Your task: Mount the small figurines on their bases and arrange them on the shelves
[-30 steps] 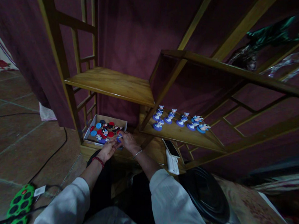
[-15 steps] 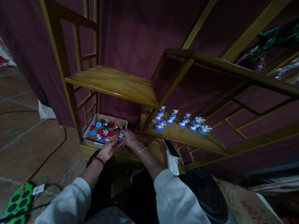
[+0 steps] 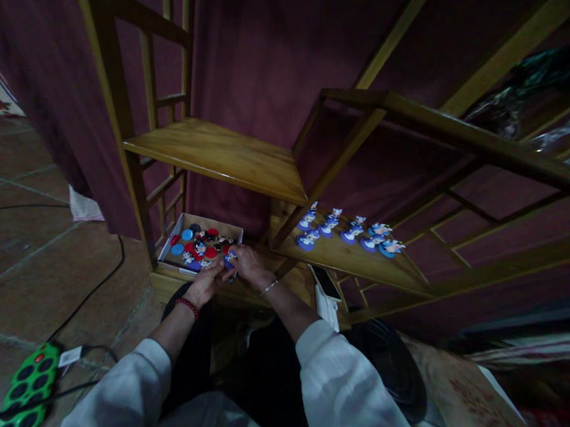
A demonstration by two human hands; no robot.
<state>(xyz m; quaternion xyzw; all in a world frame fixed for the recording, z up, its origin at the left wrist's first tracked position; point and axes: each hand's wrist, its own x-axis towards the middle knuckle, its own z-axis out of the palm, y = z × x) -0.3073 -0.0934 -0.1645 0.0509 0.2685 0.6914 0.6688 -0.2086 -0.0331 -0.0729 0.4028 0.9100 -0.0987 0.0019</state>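
Note:
Between my two hands, over the right front corner of a cardboard box (image 3: 167,266), is a small purple-and-white figurine (image 3: 230,256). My right hand (image 3: 246,264) pinches it from the right. The fingers of my left hand (image 3: 207,284) are gathered at its lower left side and touch it or lie right against it. Inside the box lie several figurines and round bases in red, blue, black and purple. On the wooden shelf (image 3: 349,258) to the right stand several purple-based figurines (image 3: 307,240) in rows, with blue ones (image 3: 391,247) at the right end.
A bare wooden shelf (image 3: 221,156) juts out above the box. A phone (image 3: 326,282) rests on a white item (image 3: 326,310) right of my right forearm. Slanting posts frame the shelves. A green power strip (image 3: 31,385) with cables lies on the floor at left.
The view has shifted slightly. Both hands stay together around the figurine at the box corner, with hardly any other movement.

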